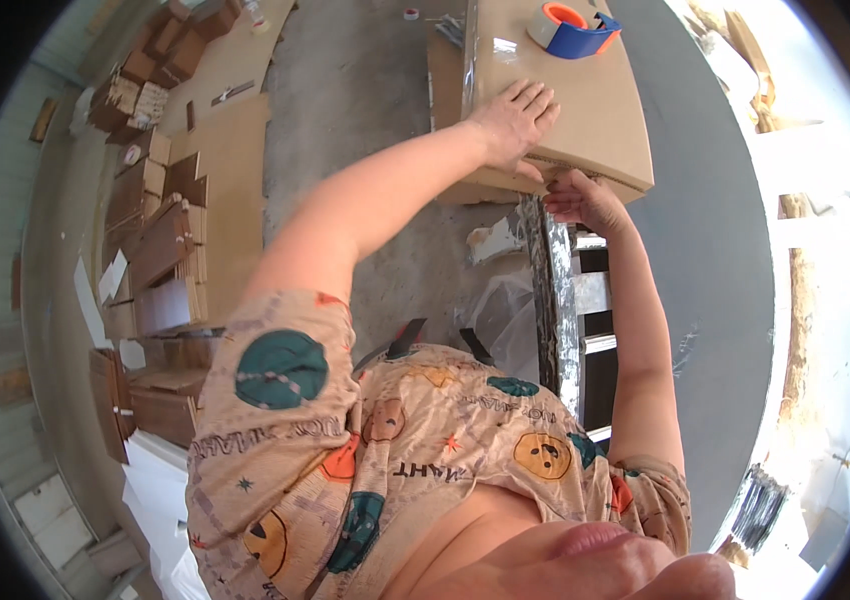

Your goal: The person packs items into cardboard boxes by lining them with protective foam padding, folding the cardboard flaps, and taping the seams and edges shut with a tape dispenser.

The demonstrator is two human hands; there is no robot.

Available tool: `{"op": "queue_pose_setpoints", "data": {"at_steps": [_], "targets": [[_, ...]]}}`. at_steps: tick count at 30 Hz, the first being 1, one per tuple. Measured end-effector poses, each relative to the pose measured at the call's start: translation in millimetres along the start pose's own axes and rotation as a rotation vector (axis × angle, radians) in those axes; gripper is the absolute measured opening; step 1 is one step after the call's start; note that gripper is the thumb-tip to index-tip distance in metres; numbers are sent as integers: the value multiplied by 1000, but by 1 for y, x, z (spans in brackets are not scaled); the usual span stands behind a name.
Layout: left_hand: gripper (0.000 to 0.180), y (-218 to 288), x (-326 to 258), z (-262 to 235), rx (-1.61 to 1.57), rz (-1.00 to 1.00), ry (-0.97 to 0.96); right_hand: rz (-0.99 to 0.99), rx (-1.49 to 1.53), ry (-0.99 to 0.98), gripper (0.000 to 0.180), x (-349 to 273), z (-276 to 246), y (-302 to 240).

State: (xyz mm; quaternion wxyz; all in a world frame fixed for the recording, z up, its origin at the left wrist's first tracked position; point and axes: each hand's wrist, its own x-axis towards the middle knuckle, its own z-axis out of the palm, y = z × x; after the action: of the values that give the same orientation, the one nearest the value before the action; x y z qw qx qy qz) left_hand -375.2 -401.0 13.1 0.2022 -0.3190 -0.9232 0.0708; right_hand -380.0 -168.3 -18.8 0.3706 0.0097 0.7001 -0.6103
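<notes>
Shirt (385,470) fills the near view, patterned with round faces, and both bare arms reach up from it toward a closed cardboard box (585,110). The right hand (585,200) comes first: its fingers are curled up against the box's near bottom edge, gripping there from below. Just beyond, the left hand (517,115) lies flat on the box top, fingers spread and loose, pressing near the same edge. The box rests on a dark metal stand (555,300) (its near end overhangs the frame a little). Farther along the top, well apart from both hands, sits a blue and orange tape dispenser (575,30). Left of the box, bare concrete floor (345,90) gives open room; beyond that gap, flat cardboard stacks (160,240) line the far left wall.
</notes>
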Motion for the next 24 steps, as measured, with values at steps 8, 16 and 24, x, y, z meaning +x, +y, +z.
{"op": "queue_pose_setpoints", "data": {"at_steps": [8,16,24], "targets": [[100,-6,-8,24,-147,-21,-70,-432,-243,385,23,-29,28,-59],[99,-18,5,26,-152,-25,-71,-502,50,532,42,64,1,-110],[96,-22,2,26,-156,-26,-105,92,-317,448,77,163,-23,-208]]}}
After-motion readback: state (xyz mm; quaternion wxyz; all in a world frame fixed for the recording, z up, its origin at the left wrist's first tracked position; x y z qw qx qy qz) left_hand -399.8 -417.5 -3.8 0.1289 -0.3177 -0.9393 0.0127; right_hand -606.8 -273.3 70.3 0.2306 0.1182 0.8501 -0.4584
